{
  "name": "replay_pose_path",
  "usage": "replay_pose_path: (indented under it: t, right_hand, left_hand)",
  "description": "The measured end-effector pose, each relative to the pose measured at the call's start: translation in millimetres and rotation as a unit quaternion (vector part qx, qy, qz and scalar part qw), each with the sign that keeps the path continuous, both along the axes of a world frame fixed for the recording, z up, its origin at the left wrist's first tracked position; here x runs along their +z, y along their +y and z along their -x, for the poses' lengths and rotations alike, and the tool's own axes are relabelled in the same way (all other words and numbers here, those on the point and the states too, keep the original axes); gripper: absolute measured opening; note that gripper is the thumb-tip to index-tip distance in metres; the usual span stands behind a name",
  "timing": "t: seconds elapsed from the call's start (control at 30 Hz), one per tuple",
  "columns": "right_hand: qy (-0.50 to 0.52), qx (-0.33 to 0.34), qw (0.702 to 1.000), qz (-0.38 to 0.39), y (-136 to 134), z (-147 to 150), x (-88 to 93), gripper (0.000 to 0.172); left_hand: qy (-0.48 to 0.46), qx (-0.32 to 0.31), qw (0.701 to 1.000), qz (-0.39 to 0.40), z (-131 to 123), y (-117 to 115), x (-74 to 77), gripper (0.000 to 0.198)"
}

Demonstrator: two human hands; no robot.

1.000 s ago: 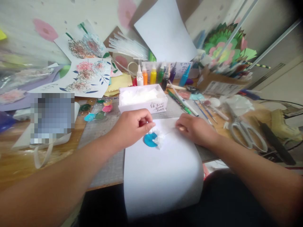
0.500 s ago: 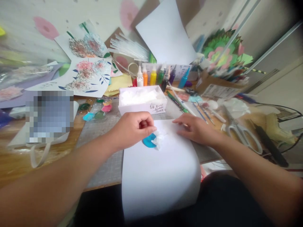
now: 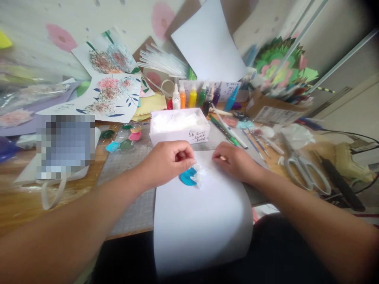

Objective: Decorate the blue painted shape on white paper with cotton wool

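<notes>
My left hand (image 3: pixel 167 163) is closed in a pinch on a small crumpled white tissue piece (image 3: pixel 199 176), pressing it at the edge of a round blue paint blob (image 3: pixel 187 177). Both lie on a long white paper sheet (image 3: pixel 201 221) that hangs over the table's front edge. My right hand (image 3: pixel 233 159) rests on the sheet's upper right part with its fingers curled under, and I cannot make out anything in them. Just behind my hands stands a white box (image 3: pixel 179 128) filled with white tissue.
Several paint bottles (image 3: pixel 195 96) stand behind the box. Small paint caps (image 3: pixel 122 138) lie at the left on a grey cutting mat (image 3: pixel 130 189). Pens, brushes and scissors (image 3: pixel 304 167) lie at the right. Flower pictures (image 3: pixel 109 94) and a paper-flower box (image 3: pixel 281 79) fill the back.
My right hand has drawn in toward the tissue and curled its fingers, after lying flatter half a second ago. My left hand stays pinched at the blue blob.
</notes>
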State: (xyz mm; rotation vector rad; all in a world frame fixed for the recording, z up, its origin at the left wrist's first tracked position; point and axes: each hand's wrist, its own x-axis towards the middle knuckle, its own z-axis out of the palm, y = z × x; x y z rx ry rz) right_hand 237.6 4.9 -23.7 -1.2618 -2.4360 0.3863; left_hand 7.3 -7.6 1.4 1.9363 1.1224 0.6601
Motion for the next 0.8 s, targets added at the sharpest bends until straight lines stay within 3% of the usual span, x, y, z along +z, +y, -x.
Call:
replay_pose_path:
  t: [0.07,0.2,0.37,0.5,0.6,0.7,0.8]
  right_hand:
    - [0.011,0.011,1.0,0.012,0,-1,3.2,0.012]
    - [-0.01,0.035,0.998,0.045,-5,0,10.3,0.03]
    - [-0.024,0.0,0.999,0.039,-6,4,8.1,0.003]
    - [0.009,-0.031,0.999,0.036,-5,4,10.2,0.005]
    - [0.069,-0.056,0.996,-0.009,-14,8,20.1,0.005]
    - [0.128,-0.01,0.989,-0.072,-28,18,30.3,0.004]
    - [0.115,0.058,0.989,-0.077,-41,28,34.6,0.008]
  left_hand:
    - [0.0,0.001,1.0,0.001,0,0,-0.6,0.014]
    - [-0.001,0.009,1.0,0.003,0,0,-0.6,0.012]
    - [-0.007,0.012,1.0,0.006,0,0,0.0,0.012]
    - [-0.017,0.01,1.0,0.025,1,1,0.4,0.014]
    - [-0.036,-0.009,0.996,0.082,1,0,3.2,0.021]
    - [-0.072,-0.046,0.984,0.155,-1,-4,7.4,0.027]
    - [-0.097,-0.057,0.976,0.189,-4,-7,9.5,0.027]
